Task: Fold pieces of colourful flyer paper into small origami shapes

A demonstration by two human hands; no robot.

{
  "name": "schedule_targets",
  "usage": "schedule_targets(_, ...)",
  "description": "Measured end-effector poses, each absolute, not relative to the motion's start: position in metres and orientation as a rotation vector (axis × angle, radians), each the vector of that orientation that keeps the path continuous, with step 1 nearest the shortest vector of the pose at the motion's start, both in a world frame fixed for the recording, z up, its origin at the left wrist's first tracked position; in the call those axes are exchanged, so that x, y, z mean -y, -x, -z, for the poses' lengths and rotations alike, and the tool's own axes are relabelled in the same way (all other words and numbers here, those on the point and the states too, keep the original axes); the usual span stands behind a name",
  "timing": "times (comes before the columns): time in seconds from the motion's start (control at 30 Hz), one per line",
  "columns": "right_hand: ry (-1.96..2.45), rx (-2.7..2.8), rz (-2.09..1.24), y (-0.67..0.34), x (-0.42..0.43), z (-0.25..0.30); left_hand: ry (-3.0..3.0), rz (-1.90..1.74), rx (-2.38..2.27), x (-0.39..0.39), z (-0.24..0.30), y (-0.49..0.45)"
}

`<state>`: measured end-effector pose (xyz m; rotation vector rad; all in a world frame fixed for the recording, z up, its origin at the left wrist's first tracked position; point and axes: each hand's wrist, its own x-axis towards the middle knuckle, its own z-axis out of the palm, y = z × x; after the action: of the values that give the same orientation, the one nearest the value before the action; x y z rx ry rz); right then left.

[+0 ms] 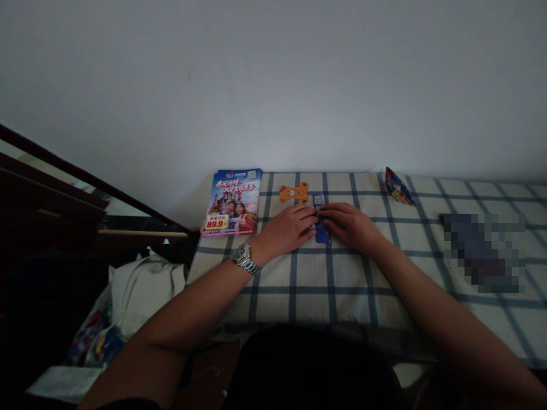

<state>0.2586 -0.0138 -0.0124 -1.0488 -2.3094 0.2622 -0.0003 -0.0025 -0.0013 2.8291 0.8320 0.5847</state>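
A narrow folded blue flyer [323,234], with a QR code at its far end, lies on the checked cloth between my hands. My left hand [291,228], with a steel watch on its wrist, has its fingertips bent together against the flyer's left edge. From the other side my right hand [349,225] brings its closed fingers onto the same strip. The fingers cover the strip's middle. Just beyond my left hand is an orange bear picture [293,192] on the cloth. A stack of colourful flyers [233,202] lies farther left.
A folded paper piece [399,187] stands tilted near the wall at the right. A dark, pixelated object [482,253] lies on the checked cloth [273,296] farther right. White bags [147,285] sit below at the left, beside a dark wooden rail [85,176].
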Motion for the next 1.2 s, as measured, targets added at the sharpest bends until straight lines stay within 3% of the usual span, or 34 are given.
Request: schedule_targets(1.2, 1.12, 2.345, -0.201, -0.2607, 0.008, 0.0159, -2.773, -0.571, -0.825, 0.0059, 0.0064, -0.0027)
